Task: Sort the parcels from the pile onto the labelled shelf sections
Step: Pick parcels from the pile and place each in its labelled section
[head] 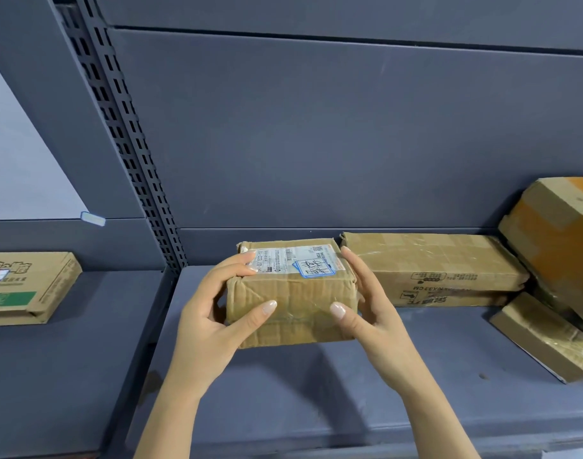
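Note:
A small brown cardboard parcel point(293, 293) with a white shipping label and a blue-edged sticker on top sits at the middle of the grey shelf point(316, 392). My left hand point(214, 313) grips its left end, thumb on the front face and fingers over the top. My right hand point(366, 309) grips its right end the same way. Whether the parcel rests on the shelf or hangs just above it I cannot tell.
A long flat carton point(432, 270) lies just right of the parcel against the back wall. Further right stand a tilted carton with orange tape point(558, 240) and a small taped box point(548, 339). A slotted upright point(128, 154) divides off the left section, which holds a printed carton point(28, 286).

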The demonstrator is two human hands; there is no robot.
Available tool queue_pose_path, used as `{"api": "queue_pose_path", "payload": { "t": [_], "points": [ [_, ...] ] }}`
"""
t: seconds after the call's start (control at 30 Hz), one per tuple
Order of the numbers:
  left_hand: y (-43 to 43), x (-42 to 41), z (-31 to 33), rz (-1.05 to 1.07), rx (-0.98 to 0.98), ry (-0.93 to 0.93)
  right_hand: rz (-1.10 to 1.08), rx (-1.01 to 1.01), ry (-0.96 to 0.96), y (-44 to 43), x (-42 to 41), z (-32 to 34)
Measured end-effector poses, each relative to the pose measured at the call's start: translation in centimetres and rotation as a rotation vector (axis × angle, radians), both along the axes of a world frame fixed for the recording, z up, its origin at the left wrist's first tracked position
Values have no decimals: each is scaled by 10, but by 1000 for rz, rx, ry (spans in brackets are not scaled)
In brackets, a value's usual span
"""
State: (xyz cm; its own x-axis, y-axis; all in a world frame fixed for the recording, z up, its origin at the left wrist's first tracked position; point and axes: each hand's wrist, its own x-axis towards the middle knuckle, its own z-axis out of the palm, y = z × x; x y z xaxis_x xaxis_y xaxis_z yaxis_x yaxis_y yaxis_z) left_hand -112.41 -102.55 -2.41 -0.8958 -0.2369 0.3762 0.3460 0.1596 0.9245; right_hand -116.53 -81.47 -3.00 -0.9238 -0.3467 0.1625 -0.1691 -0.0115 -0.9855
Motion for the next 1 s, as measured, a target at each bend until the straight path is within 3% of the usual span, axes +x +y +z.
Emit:
{"api": "queue_pose_path", "payload": {
  "t": [0.17,0.43,0.77,1.0],
  "points": [
    [0,1,-5,11,-65,23,-13,-45,-9,-7,-1,-3],
    [1,2,-8,-11,-11,-35,-57,-78,29,-9,-2,-9],
    [26,4,-9,189,315,-320,-213,-121,250,-15,-1,-23],
    [40,1,0,210,418,-317,-273,-32,369,-16,5,-28]
  ]
}}
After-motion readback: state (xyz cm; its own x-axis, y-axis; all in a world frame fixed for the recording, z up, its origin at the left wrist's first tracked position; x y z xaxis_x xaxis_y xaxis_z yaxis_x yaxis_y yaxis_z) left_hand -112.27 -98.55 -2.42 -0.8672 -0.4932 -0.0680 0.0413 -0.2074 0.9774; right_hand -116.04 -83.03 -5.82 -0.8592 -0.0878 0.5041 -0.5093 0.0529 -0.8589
